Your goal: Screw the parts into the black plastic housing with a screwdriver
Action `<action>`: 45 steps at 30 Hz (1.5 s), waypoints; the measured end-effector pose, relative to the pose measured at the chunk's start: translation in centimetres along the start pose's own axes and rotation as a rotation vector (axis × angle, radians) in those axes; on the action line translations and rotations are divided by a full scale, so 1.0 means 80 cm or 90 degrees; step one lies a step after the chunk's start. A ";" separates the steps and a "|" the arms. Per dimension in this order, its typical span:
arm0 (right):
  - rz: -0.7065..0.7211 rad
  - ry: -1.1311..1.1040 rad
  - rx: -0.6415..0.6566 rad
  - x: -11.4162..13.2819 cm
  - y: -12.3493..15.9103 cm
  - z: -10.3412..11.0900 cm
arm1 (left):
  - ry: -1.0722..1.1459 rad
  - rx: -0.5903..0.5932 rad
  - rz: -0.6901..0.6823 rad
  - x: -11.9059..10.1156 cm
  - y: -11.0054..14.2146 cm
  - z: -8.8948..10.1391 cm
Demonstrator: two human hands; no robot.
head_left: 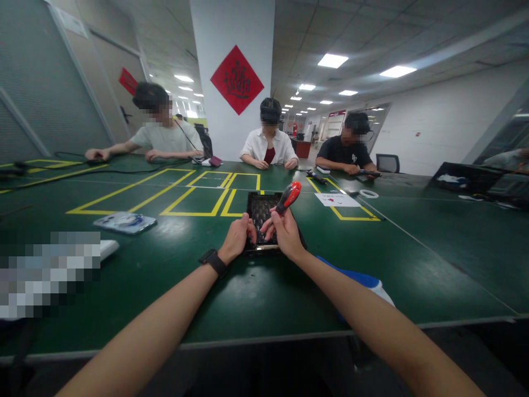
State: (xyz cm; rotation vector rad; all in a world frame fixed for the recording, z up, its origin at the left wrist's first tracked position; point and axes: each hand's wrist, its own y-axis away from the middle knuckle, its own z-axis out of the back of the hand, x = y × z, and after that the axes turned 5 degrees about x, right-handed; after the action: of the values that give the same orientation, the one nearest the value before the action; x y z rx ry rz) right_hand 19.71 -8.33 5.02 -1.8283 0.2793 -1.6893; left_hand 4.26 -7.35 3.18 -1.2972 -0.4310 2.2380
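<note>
A black open case (261, 212) with a dark, patterned inside lies on the green table in front of me. My left hand (238, 238) is closed at its left edge, thumb up and fingertips bent over the inner side. In my right hand (287, 234) is a screwdriver (290, 197); its red and black handle tilts up and away to the right. The shaft and tip are hidden by my fingers, which hover over the case's right part. What lies inside the case is too small and dark to name.
A blue and white object (359, 280) lies partly behind my right forearm. A clear bag-like packet (124, 221) is on the left. Yellow tape (192, 214) outlines rectangles on the table. A paper sheet (338, 200) and a tape roll (369, 194) lie right. Three people sit opposite.
</note>
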 end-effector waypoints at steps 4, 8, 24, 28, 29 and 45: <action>0.002 0.000 -0.001 0.001 0.000 0.000 | -0.007 0.005 -0.014 -0.002 -0.001 0.001; 0.001 -0.002 0.003 0.001 0.000 0.000 | -0.001 0.019 -0.031 -0.006 -0.001 0.002; -0.007 -0.031 -0.050 0.001 -0.004 0.001 | -0.011 0.037 -0.034 -0.003 -0.001 0.003; -0.013 -0.032 -0.050 0.000 -0.004 0.002 | -0.025 0.033 -0.045 -0.003 -0.003 0.002; -0.013 -0.032 -0.048 0.000 -0.004 0.002 | -0.038 0.026 -0.041 -0.003 -0.004 0.002; -0.022 -0.104 -0.061 0.003 -0.010 0.007 | 0.082 0.108 0.040 -0.001 -0.007 0.000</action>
State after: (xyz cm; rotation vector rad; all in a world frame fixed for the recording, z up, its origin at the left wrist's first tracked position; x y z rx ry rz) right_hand 20.10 -7.66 5.63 -2.0400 0.2649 -1.5626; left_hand 4.46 -6.91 3.53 -1.3722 -0.1517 2.1735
